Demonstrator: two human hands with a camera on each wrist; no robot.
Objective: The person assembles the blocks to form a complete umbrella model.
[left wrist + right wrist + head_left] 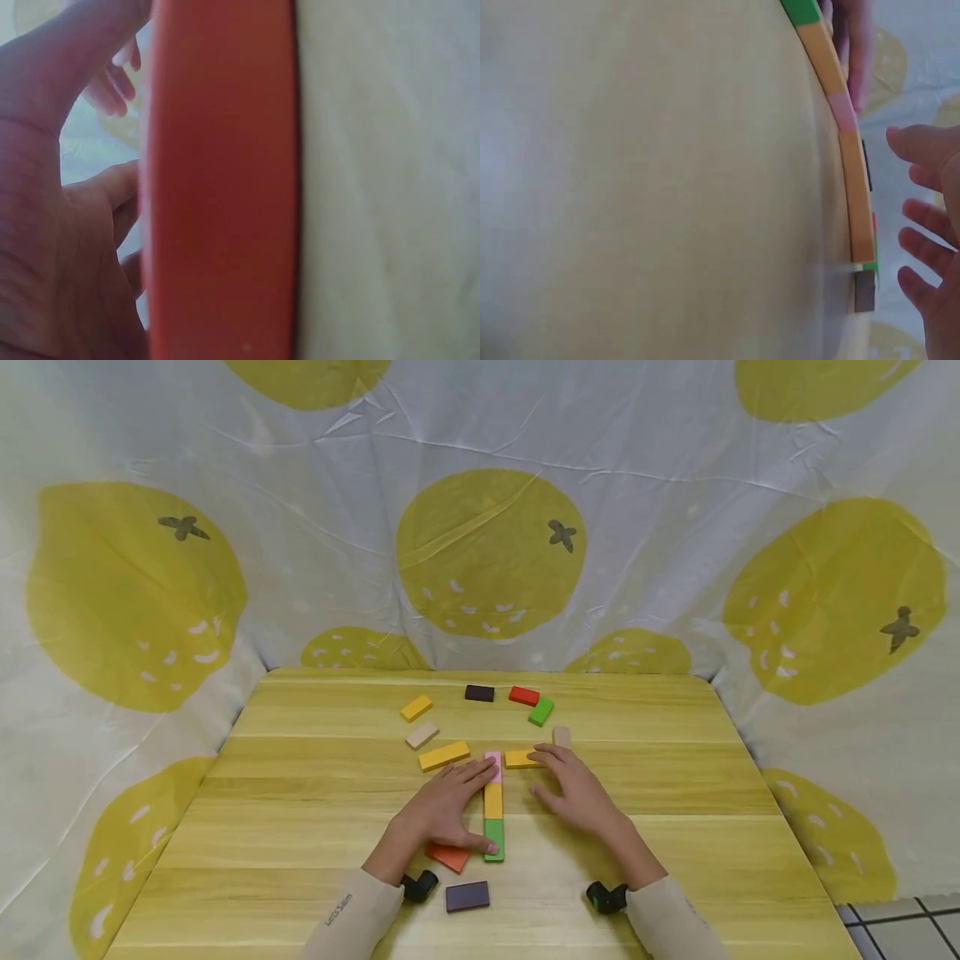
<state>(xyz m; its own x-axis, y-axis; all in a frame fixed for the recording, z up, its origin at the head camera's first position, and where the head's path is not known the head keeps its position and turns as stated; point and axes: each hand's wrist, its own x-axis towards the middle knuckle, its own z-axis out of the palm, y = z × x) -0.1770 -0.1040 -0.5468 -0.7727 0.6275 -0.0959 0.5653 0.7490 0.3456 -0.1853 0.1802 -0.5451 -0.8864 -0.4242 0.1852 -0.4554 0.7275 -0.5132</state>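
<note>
A straight column of blocks lies on the table: a pink block [496,776] at the far end, a yellow block [492,800] in the middle and a green block [494,833] nearest me. My left hand [442,807] spreads along it, fingertips on the pink block and thumb on the green one. Beneath that hand an orange-red block [448,858] is partly covered; it looms large in the left wrist view. My right hand [579,789] hovers with loosely bent fingers by another yellow block [517,759], partly hiding it. Whether a fingertip touches it I cannot tell.
A long yellow block [444,757] lies left of the column. Beyond are a small yellow block [416,707], a beige block [422,735], a black block [480,693], a red block [524,696], a bright green block [542,712] and another beige block [562,737]. A purple-grey block [467,896] lies nearer.
</note>
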